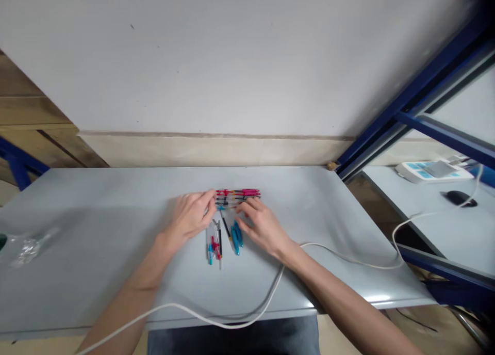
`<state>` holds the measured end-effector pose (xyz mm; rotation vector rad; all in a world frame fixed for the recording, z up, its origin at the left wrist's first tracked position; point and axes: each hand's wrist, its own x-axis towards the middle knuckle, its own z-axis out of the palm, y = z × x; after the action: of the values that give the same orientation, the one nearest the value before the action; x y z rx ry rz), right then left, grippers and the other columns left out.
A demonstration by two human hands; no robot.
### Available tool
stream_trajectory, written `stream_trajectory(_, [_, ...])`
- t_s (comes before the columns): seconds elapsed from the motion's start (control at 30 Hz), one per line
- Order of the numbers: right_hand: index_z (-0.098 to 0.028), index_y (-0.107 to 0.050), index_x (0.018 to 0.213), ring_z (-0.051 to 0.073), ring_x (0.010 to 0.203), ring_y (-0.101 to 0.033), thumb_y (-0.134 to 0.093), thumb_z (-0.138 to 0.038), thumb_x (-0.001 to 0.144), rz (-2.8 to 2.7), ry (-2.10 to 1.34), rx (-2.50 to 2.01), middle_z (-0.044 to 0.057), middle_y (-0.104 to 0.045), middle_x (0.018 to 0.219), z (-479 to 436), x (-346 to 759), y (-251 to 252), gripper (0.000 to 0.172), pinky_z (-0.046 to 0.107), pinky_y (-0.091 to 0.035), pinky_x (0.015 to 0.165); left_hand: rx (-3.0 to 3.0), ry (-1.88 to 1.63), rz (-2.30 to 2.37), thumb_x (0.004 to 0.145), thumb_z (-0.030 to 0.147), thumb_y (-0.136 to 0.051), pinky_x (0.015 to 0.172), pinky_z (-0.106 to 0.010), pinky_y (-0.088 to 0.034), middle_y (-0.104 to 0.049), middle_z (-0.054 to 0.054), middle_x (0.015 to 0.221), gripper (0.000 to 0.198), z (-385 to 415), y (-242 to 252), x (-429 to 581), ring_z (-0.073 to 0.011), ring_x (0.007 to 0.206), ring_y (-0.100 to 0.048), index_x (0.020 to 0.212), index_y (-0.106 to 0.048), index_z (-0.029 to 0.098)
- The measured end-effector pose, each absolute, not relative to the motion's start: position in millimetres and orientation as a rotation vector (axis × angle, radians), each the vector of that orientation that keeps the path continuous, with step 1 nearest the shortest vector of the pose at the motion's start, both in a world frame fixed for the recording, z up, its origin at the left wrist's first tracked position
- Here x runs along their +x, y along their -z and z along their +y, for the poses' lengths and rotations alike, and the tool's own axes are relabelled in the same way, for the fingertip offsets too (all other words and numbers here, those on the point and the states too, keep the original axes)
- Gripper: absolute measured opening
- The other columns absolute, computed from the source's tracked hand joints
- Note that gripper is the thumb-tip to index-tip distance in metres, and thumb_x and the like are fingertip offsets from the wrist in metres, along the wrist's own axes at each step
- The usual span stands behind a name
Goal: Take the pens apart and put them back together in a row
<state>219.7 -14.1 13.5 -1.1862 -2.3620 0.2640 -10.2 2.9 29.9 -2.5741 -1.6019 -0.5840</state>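
Observation:
Several pens (240, 193) with pink and dark parts lie side by side across the middle of the grey table. At their left ends, the fingers of my left hand (193, 213) are pressed together; what they pinch is too small to make out. My right hand (263, 223) rests at the lower right of the row, fingers bent, and its fingertips touch the pens' right part. Just below, two blue pen barrels (236, 238) lie beside a dark refill (226, 227). Further left are small pink parts (215, 245) and a light blue part (210, 254).
A white cable (216, 321) loops over the table's front edge and under my right forearm. A crumpled clear plastic bag (29, 249) lies at the far left. Blue metal framing (410, 92) stands at the right, with a white device (433, 170) and black mouse (461, 198) beyond.

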Motion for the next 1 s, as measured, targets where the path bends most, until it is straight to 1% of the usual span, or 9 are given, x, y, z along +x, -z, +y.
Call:
stream_trajectory(0.03, [-0.020, -0.061, 0.107, 0.028, 0.096, -0.055, -0.058, -0.024, 0.097, -2.401, -0.226, -1.191, 0.010, -0.064, 0.101, -18.5, 212.5, -13.0, 0.011, 0.039, -0.047, 0.083, -2.548, 0.435, -1.667, 0.098, 0.025, -0.043, 0.060, -0.031, -0.037, -0.068, -0.002, 0.067, 0.025, -3.9, -30.8, -8.9, -0.0207, 0.058, -0.062, 0.090, -0.067, 0.022])
stream_trajectory(0.1, [-0.018, -0.060, 0.108, 0.030, 0.096, -0.054, -0.055, -0.026, 0.099, -2.474, -0.115, -1.232, 0.013, -0.064, 0.103, -24.1, 199.4, -12.6, 0.013, 0.042, -0.046, 0.082, -2.499, 0.196, -1.743, 0.097, 0.028, -0.046, 0.060, -0.031, -0.037, -0.068, -0.005, 0.064, 0.026, -18.5, -29.8, -7.4, -0.0233, 0.059, -0.064, 0.084, -0.068, 0.023])
stream_trajectory(0.23, [-0.016, -0.061, 0.099, 0.033, 0.097, -0.053, -0.052, -0.028, 0.100, -2.587, 0.041, -1.302, 0.016, -0.064, 0.103, -23.2, 180.9, -11.7, 0.015, 0.045, -0.045, 0.083, -2.498, 0.020, -1.754, 0.098, 0.031, -0.044, 0.065, -0.032, -0.041, -0.071, -0.008, 0.069, 0.033, -41.6, -23.0, -11.4, -0.0247, 0.066, -0.069, 0.080, -0.070, 0.022])
stream_trajectory(0.37, [-0.014, -0.062, 0.106, 0.033, 0.103, -0.052, -0.050, -0.020, 0.098, -2.655, 0.084, -1.390, 0.016, -0.064, 0.106, -18.3, 170.5, -7.6, 0.015, 0.044, -0.045, 0.087, -2.533, -0.114, -1.803, 0.099, 0.032, -0.042, 0.072, -0.035, -0.045, -0.073, -0.012, 0.079, 0.035, -48.0, -19.8, -14.8, -0.0282, 0.079, -0.072, 0.085, -0.072, 0.020])
stream_trajectory(0.57, [-0.013, -0.065, 0.108, 0.033, 0.107, -0.052, -0.048, -0.018, 0.098, -2.670, 0.053, -1.488, 0.017, -0.066, 0.109, -14.5, 164.8, -3.8, 0.020, 0.043, -0.044, 0.090, -2.555, -0.163, -1.875, 0.101, 0.039, -0.039, 0.081, -0.041, -0.047, -0.074, -0.015, 0.090, 0.039, -47.1, -22.0, -8.8, -0.0321, 0.092, -0.071, 0.093, -0.072, 0.019])
stream_trajectory(0.77, [-0.011, -0.071, 0.093, 0.033, 0.111, -0.053, -0.054, -0.020, 0.092, -2.606, -0.041, -1.490, 0.018, -0.069, 0.103, -9.6, 169.1, -9.6, 0.019, 0.041, -0.042, 0.094, -2.611, -0.066, -1.871, 0.096, 0.031, -0.050, 0.078, -0.034, -0.046, -0.073, -0.010, 0.085, 0.023, -51.8, -21.5, -10.2, -0.0268, 0.086, -0.071, 0.091, -0.070, 0.020])
stream_trajectory(0.83, [-0.013, -0.070, 0.082, 0.030, 0.106, -0.056, -0.056, -0.019, 0.088, -2.561, -0.133, -1.462, 0.016, -0.070, 0.096, -6.8, 173.2, -15.9, 0.016, 0.039, -0.041, 0.095, -2.592, -0.062, -1.831, 0.095, 0.028, -0.052, 0.074, -0.033, -0.046, -0.073, -0.010, 0.084, 0.019, -50.8, -21.8, -13.6, -0.0263, 0.084, -0.072, 0.095, -0.069, 0.020])
stream_trajectory(0.9, [-0.016, -0.067, 0.074, 0.025, 0.094, -0.057, -0.058, -0.017, 0.084, -2.446, -0.271, -1.397, 0.011, -0.069, 0.087, -2.1, 179.7, -23.3, 0.014, 0.036, -0.041, 0.090, -2.557, -0.024, -1.803, 0.096, 0.027, -0.051, 0.069, -0.032, -0.045, -0.073, -0.009, 0.080, 0.019, -46.5, -24.1, -18.4, -0.0258, 0.079, -0.071, 0.095, -0.068, 0.019])
stream_trajectory(1.0, [-0.017, -0.060, 0.066, 0.016, 0.068, -0.051, -0.057, -0.017, 0.079, -2.116, -0.652, -1.317, 0.001, -0.061, 0.068, 7.4, 193.6, -32.9, 0.014, 0.029, -0.040, 0.070, -2.562, 0.280, -1.808, 0.097, 0.029, -0.051, 0.065, -0.029, -0.044, -0.071, -0.005, 0.074, 0.019, -33.8, -29.6, -25.5, -0.0212, 0.070, -0.070, 0.089, -0.065, 0.020])
